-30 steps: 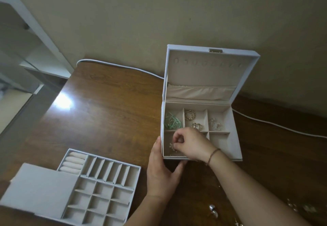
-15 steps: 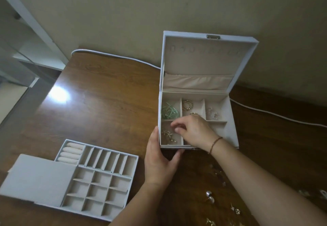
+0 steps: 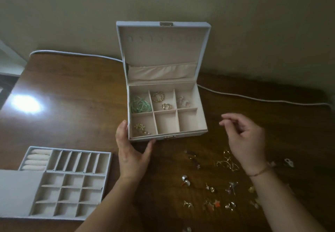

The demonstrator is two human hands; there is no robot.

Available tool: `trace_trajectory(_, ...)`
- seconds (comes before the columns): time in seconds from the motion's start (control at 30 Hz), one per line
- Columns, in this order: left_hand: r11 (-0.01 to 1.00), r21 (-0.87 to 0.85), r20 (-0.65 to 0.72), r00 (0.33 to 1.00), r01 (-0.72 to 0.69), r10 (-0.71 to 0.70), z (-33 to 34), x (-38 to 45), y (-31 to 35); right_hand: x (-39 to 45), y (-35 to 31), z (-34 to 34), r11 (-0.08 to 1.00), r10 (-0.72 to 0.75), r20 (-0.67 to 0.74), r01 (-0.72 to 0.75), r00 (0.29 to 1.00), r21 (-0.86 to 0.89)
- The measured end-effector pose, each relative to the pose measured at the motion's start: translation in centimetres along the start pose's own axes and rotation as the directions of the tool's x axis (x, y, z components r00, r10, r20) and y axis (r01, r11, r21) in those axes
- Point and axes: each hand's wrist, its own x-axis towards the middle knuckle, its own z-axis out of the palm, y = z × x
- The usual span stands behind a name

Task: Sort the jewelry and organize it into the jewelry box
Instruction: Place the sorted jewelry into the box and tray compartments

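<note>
Both hands flank the jewelry box (image 3: pixel 203 123) on the wooden table (image 3: pixel 72 86): the left hand (image 3: pixel 131 152) holds its near left corner, thumb along the front wall, while the right hand (image 3: pixel 244 139) hovers to the box's right, fingers loosely curled and empty. Beside the left forearm lies a divider tray (image 3: pixel 59 186). Scattered loose earrings (image 3: pixel 226 162) lie below the right hand. Inside the box, gold hoops (image 3: pixel 158 96) fill the far middle compartment, a flower piece (image 3: pixel 140 127) the near left.
</note>
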Motion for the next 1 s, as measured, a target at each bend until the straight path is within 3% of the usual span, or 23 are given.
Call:
trace_trajectory(0.2,0.950,0.250,-0.136,0.965,-0.186,0.225,0.9,-1.8,1.0,-6.0,7.4,-4.3,0.923,0.354,0.038,-0.342,0.935,-0.175)
trace_trajectory(0.27,0.901,0.269,-0.028,0.932,-0.341,0.361,1.7,-3.7,2.3,-7.2,8.4,-4.6,0.864,0.430,0.081,-0.383,0.899,-0.326)
trace_trajectory(0.33,0.858,0.223,0.190,0.884,-0.462,0.427,2.7,-6.0,3.5,-8.0,8.6,-4.5,0.834,0.457,0.139,-0.369,0.878,-0.409)
trace_trajectory(0.47,0.873,0.208,0.450,0.836,-0.441,0.314,4.4,-9.2,4.5,-8.1,8.0,-3.5,0.844,0.402,0.239,-0.257,0.884,-0.471)
trace_trajectory(0.73,0.875,0.260,0.511,0.827,-0.409,0.235,5.1,-10.3,4.7,-8.1,7.9,-1.7,0.842,0.309,0.222,-0.157,0.925,-0.516)
trace_trajectory(0.87,0.885,0.190,0.421,0.850,-0.425,0.317,4.2,-8.9,5.2,-8.0,8.0,-1.6,0.842,0.316,0.214,-0.170,0.924,-0.512)
trace_trajectory(0.93,0.912,0.179,0.208,0.920,-0.370,0.332,3.3,-7.2,5.0,-7.9,8.1,-1.7,0.846,0.316,0.230,-0.164,0.920,-0.508)
trace_trajectory(1.0,0.967,0.150,-0.024,0.977,-0.204,0.210,2.1,-5.2,4.7,-7.8,8.4,-1.7,0.856,0.320,0.246,-0.169,0.915,-0.488)
